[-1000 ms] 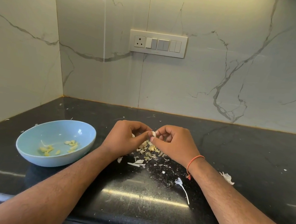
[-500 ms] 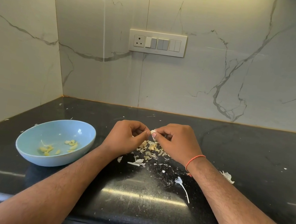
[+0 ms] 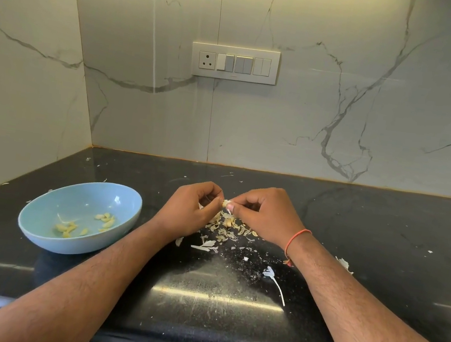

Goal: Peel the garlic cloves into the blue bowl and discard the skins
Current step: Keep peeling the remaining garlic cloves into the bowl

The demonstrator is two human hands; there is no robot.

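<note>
We see both hands meeting at mid-frame, just above the black desk (image 3: 381, 252). Left hand (image 3: 191, 212) has fingers curled, thumb and fingertips pinching a small garlic clove (image 3: 225, 203). Right hand (image 3: 266, 215) is curled too, its thumb and forefinger nipping the same clove from the other side, so the clove sits clamped between the two hands, partly hidden by fingertips; we can't tell how much skin is on it. An orange thread band (image 3: 296, 238) wraps the right wrist.

Directly under the hands lies a pile of skins (image 3: 227, 226), pale bits and flakes, w/ a few yellowish pieces mixed in; too small to say if those are cloves. More white scraps are scattered lower on the desk, incl. a long stalk-like piece (image 3: 275, 282) at lower centre-right and one scrap (image 3: 345, 265) beside the right forearm.

The blue bowl (image 3: 42, 234) sits at the left of the frame, on the desk, apart from the left forearm. Inside it lie peeled cloves (image 3: 106, 219) in two loose clusters, yellowish.

On the marble wall at upper centre is a switch panel (image 3: 234, 63): one socket at its left end, then rocker switches. No brand, label or writing is readable anywhere.
</note>
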